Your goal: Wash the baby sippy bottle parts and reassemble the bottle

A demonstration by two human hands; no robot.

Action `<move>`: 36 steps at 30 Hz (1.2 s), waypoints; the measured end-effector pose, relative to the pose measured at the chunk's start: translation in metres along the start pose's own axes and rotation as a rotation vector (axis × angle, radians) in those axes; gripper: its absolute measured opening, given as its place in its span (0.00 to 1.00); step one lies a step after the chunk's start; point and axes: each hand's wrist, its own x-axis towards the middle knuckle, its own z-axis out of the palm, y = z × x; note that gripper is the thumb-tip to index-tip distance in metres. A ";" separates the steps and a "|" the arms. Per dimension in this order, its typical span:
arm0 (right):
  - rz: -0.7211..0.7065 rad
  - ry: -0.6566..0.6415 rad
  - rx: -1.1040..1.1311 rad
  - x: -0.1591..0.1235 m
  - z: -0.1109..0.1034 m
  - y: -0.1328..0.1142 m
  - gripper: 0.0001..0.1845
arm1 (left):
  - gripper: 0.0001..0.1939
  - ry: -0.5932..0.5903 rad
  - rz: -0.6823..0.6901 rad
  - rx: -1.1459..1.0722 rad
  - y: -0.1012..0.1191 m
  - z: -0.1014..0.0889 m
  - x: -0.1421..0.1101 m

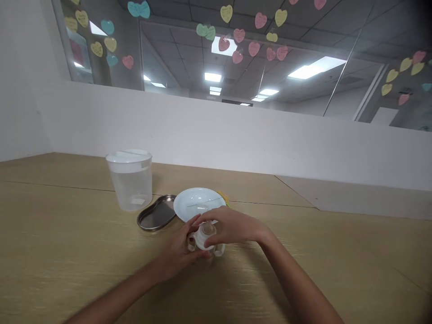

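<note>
In the head view, the left forearm is extended from the lower left edge, and the left hand is held at the left side of a small clear bottle. The left thumb is laid across the near side and the fingers are curled around the far side, so that the bottle is gripped between them.

The right forearm is extended from the lower right and angled up to the left. The wrist is bent, and the right hand is arched over the bottle from the right, back uppermost, with fingers directed left. The right thumb is placed against the near side of the white collar and the fingers are curved beyond it; the top is enclosed by this grip.

The bottle is located in front of the white dish, over the table. The clear tip is pointed upward and the long axis is carried close to upright; the exact tilt cannot be determined, nor can contact with the table. Side handles are projected to left and right. A kidney-shaped metal tray is positioned beside the dish, and a lidded translucent bucket is placed behind the tray, to the left.
</note>
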 end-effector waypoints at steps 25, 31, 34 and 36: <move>-0.096 0.206 0.152 -0.004 -0.013 0.006 0.15 | 0.38 -0.040 0.030 -0.020 0.005 0.000 0.001; -0.054 0.388 0.225 -0.008 -0.019 0.008 0.11 | 0.39 -0.045 0.036 0.030 0.004 0.000 0.001; -0.058 0.509 0.259 -0.010 -0.022 0.007 0.09 | 0.40 -0.021 0.047 0.104 0.006 -0.004 0.001; -0.071 0.588 0.281 -0.012 -0.023 0.005 0.08 | 0.38 0.072 0.095 0.229 0.014 -0.010 0.004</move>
